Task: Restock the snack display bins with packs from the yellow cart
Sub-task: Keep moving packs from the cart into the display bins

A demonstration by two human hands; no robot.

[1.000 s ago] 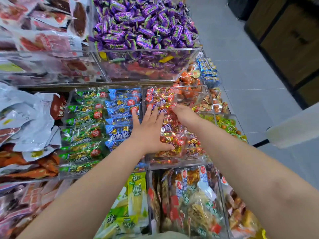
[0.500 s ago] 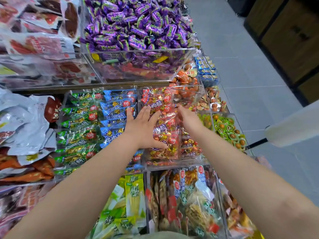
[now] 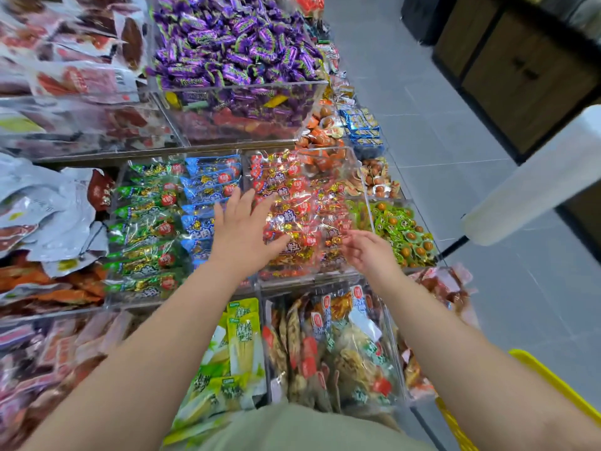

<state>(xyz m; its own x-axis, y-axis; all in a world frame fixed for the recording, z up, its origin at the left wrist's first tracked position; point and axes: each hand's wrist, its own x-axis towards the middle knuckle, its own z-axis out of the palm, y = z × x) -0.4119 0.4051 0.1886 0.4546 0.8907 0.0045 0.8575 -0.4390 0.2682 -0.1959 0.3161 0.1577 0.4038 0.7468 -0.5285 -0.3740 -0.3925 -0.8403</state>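
1. Left hand [image 3: 242,232] is reaching forward. Its fingers [image 3: 244,200] are straight, spread and holding nothing. Whether the palm is touching the packs below cannot be told.
2. Right hand [image 3: 369,253] is hanging just right of the left hand. Its fingers [image 3: 349,239] are loosely curled, released and pointing left.
3. Red packs [image 3: 292,203] are lying heaped in the clear bin [image 3: 364,187], just right of the left fingers and just left of the right fingers, so between the two hands. The heap is jumbled, so no single long axis is reading out.
4. Cart [image 3: 546,379] is showing only a yellow rim. It is lying well behind and to the right of the right fingers, beside the right forearm. Its load is out of view.
5. Judgement: both hands are empty and this bin is looking full, so the next fetch is turning on the cart's position.
6. Judgement: the right hand is nearer the cart, and the reach is calling for a pull back and rightward, away from the shelf.
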